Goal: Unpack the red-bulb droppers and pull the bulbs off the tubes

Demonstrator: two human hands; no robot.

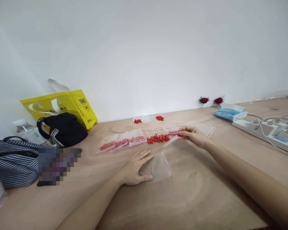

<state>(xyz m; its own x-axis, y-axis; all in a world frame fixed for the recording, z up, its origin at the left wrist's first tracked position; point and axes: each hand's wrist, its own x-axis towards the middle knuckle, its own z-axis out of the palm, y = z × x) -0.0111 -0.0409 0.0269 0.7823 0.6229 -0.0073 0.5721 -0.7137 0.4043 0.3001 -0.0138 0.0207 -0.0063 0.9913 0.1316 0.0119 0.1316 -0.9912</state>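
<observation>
My left hand (135, 167) lies flat with fingers spread on the edge of an empty clear zip bag (159, 166) on the wooden table (194, 198). My right hand (193, 134) reaches forward and pinches a red-tipped stick at the right end of a loose row of red-tipped sticks (158, 138). Left of that row lie filled clear bags (122, 142) with red-tipped sticks inside. Two small groups of red pieces (148, 119) sit farther back by the wall.
A yellow bag (69, 105), a black bag (61, 129), a striped bag (13, 163) and a water bottle (24, 129) crowd the left. At right lie a tissue pack (230, 113), a power strip (268, 131) with cables, and two red roses (211, 100).
</observation>
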